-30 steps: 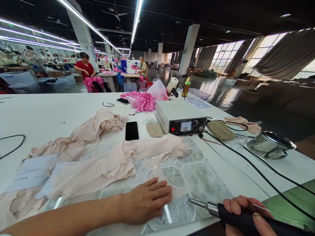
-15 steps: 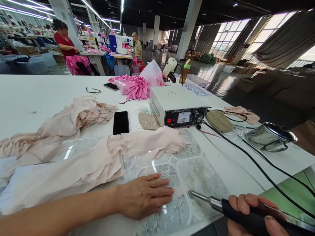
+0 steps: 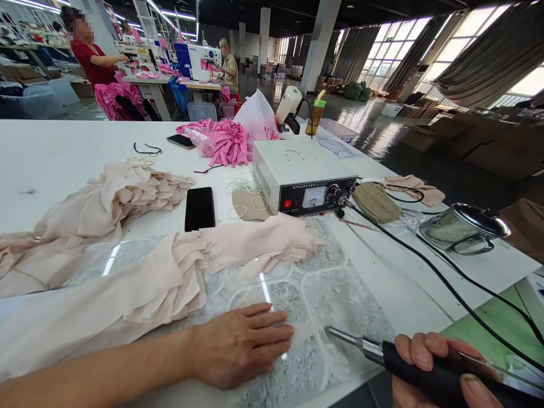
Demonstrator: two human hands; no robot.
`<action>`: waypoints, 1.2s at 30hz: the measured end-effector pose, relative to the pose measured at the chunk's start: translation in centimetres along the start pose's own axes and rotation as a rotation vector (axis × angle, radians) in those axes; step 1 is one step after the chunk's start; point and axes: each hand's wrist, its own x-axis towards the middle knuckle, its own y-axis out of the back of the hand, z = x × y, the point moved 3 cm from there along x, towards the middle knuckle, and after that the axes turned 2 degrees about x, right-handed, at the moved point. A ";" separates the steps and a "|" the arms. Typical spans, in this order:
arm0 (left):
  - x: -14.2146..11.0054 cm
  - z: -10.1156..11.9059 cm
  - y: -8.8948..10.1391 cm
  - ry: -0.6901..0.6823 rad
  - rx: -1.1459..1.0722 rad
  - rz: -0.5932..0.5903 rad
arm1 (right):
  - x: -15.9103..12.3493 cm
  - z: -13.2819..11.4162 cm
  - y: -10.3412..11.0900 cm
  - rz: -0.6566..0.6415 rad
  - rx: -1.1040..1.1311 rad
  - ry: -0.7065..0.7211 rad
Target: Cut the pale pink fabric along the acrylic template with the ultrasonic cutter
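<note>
My left hand (image 3: 244, 345) lies flat, fingers stretched out, over a thin pale strip of fabric (image 3: 305, 331) on a clear patterned mat (image 3: 352, 297). The strip's end sticks out past the fingertips. My right hand (image 3: 437, 362) is wrapped round the black handle of an ultrasonic hand tool (image 3: 374, 350). Its metal tip is low over the mat, just right of the strip's end; whether it touches the mat I cannot tell. Beyond my left forearm lies a layered stack of pale pink fabric pieces (image 3: 161, 283), with more pieces (image 3: 263, 241) behind it.
A white control box (image 3: 306, 170) stands on the table; a black cable (image 3: 425, 266) runs from it past my right hand. A phone (image 3: 199, 208), a pile of pale fabric (image 3: 123, 192), pink strips (image 3: 229, 141) and a lidded metal mug (image 3: 463, 229) are around. Two people work at machines behind.
The view has shifted slightly, so the background sits farther left and higher. My left hand has slid a little left; a small gap now shows between strip and tool tip.
</note>
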 end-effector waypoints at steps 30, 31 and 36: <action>0.1 0.2 0.2 0.012 0.025 -0.006 | -0.8 -0.8 -3.3 -0.013 -0.076 0.083; 0.1 0.2 0.2 0.011 0.031 -0.003 | -0.8 -0.7 -3.4 -0.025 -0.071 0.080; 0.1 0.3 0.4 -0.016 0.063 0.047 | -0.5 -0.7 -3.7 -0.102 -0.071 0.111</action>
